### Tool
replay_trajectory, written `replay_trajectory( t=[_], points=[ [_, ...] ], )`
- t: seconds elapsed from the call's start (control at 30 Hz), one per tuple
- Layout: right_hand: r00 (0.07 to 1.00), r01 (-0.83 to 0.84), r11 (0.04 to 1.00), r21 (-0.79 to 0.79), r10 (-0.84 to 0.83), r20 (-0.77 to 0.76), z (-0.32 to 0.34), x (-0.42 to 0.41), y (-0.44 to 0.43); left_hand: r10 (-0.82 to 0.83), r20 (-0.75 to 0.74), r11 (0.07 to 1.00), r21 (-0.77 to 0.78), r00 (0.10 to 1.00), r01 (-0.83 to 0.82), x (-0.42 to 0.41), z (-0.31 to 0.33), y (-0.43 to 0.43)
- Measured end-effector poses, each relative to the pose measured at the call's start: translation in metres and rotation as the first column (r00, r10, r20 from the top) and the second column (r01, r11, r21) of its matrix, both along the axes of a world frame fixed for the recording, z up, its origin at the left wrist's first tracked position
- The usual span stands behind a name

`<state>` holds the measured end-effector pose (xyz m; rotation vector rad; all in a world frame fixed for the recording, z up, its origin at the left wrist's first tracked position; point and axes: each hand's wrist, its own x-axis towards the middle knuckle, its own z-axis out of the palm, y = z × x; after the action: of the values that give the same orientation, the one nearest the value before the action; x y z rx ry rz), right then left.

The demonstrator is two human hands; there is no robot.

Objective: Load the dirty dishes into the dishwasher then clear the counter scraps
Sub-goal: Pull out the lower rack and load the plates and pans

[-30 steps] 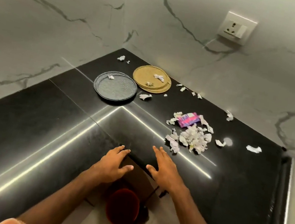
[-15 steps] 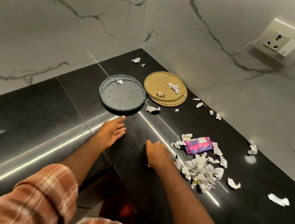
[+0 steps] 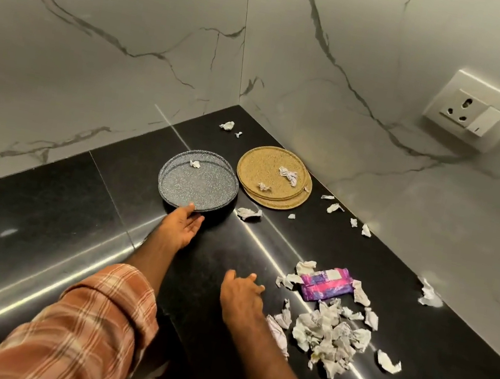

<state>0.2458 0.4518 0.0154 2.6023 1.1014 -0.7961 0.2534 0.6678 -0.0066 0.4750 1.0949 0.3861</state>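
A grey speckled plate [image 3: 198, 185] lies on the black counter [image 3: 38, 220] near the corner, with one paper scrap in it. Beside it to the right sits a stack of tan plates [image 3: 264, 172] carrying a few scraps. My left hand [image 3: 181, 227] reaches forward with straight fingers, its fingertips touching the grey plate's near rim. My right hand [image 3: 241, 293] hovers low over the counter, fingers relaxed, holding nothing, just left of a heap of crumpled paper scraps [image 3: 329, 338] and a pink-purple wrapper [image 3: 325, 284].
Marble walls close the corner behind the plates, with a wall socket [image 3: 476, 111] at the right. Loose paper scraps [image 3: 335, 207] are scattered along the right wall and at the far corner [image 3: 227, 125]. The counter's inner edge runs under my arms.
My left hand has moved forward from the counter's middle to the grey plate's rim. My right hand has uncurled and shifted slightly forward beside the scrap heap. The view has come closer.
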Motion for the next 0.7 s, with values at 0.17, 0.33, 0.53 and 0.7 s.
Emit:
replay_trajectory(
  t=[0.17,0.33,0.53,0.7],
  points=[
    [0.998,-0.029,0.999,0.017,0.028,0.055,-0.002,-0.003,0.004,0.037,-0.011,0.998,0.047,0.999,-0.036,-0.012,0.013,-0.017],
    [0.976,0.199,0.915,0.35,-0.154,-0.153,-0.017,0.011,-0.033,-0.03,0.025,0.997,0.07,0.999,0.028,-0.064,0.024,-0.073],
    [0.779,0.564,0.191,0.803,-0.447,-0.44,0.021,0.005,-0.095,-0.273,-0.056,0.936,0.217,0.96,0.279,-0.13,0.036,-0.128],
    [0.84,0.478,0.316,0.82,-0.437,-0.321,0.028,0.025,-0.084,-0.448,-0.084,0.851,0.265,0.89,0.454,-0.148,0.042,-0.167]
  ],
)
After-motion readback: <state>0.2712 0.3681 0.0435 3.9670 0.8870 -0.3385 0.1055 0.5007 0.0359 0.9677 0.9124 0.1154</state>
